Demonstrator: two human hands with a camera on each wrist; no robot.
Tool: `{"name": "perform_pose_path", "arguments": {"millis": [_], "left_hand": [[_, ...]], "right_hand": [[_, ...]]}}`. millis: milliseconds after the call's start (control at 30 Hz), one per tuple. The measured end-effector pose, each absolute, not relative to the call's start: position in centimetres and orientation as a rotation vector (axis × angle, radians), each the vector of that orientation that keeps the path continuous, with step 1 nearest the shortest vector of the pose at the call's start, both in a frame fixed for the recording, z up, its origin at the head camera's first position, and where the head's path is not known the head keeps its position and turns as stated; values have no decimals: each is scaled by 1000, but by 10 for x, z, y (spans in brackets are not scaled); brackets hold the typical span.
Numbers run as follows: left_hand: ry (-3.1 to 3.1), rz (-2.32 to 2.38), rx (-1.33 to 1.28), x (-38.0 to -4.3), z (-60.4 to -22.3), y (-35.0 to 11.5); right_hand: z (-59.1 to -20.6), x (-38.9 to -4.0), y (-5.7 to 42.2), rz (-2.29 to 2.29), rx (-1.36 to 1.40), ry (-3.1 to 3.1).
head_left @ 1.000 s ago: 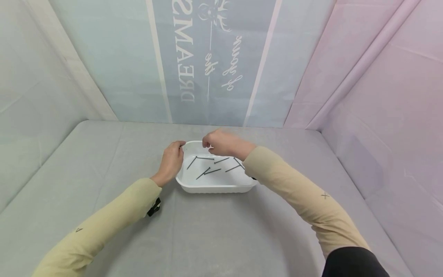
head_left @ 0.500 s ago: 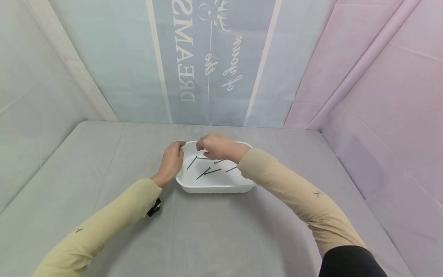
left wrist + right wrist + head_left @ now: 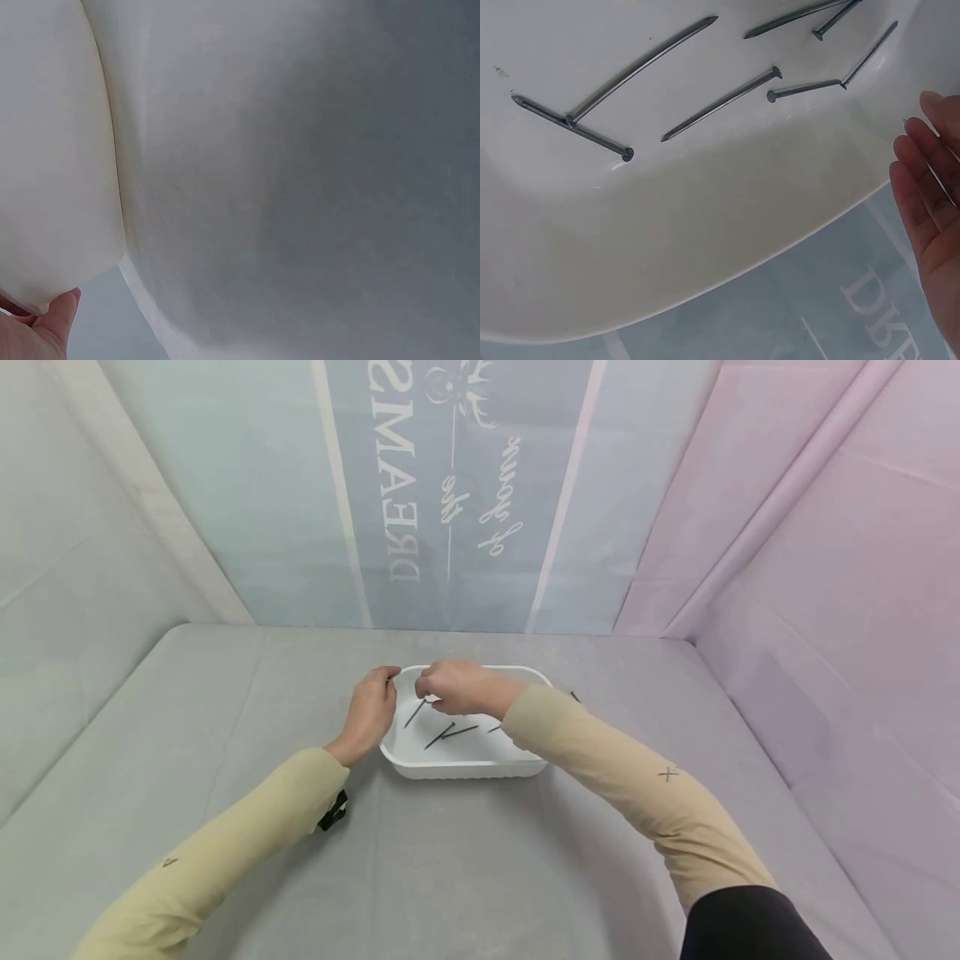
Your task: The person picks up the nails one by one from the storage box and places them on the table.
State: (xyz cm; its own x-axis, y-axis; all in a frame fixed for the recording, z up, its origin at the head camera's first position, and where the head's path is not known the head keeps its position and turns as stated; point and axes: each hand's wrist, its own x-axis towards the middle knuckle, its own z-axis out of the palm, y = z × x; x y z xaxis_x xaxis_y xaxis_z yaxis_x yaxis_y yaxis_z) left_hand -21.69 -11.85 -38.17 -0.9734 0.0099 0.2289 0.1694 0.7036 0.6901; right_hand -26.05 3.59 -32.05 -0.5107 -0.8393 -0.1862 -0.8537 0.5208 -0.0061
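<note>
A white oblong dish (image 3: 468,768) holds several long metal nails (image 3: 721,103), lying loose on its floor. My left hand (image 3: 371,706) pinches its far-left rim; the left wrist view shows the thumb (image 3: 64,315) against the outside wall, with the other fingers mostly hidden behind. Over the dish's far-left part is my right hand (image 3: 457,687), fingers pointing down. In the right wrist view its fingers (image 3: 915,195) are nearly straight, thumb close to the index finger, just beyond two nails that meet end to end. No nail shows in its grasp.
Grey cloth covers the table (image 3: 450,860). Behind the dish rises a pale blue backdrop (image 3: 465,602) with mirrored lettering, and pale panels (image 3: 825,693) flank both sides. A small dark piece (image 3: 575,697) shows behind the right sleeve.
My right hand has moved left and slightly nearer, down toward the nails on the dish's left side. My left hand stays on the rim, and the dish keeps its place.
</note>
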Motion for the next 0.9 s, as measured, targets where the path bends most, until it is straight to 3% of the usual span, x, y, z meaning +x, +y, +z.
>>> {"name": "perform_pose_path", "arguments": {"millis": [900], "left_hand": [[-2684, -1138, -169, -219, -383, -120]], "right_hand": [[-348, -265, 18, 274, -1630, 2498]]}}
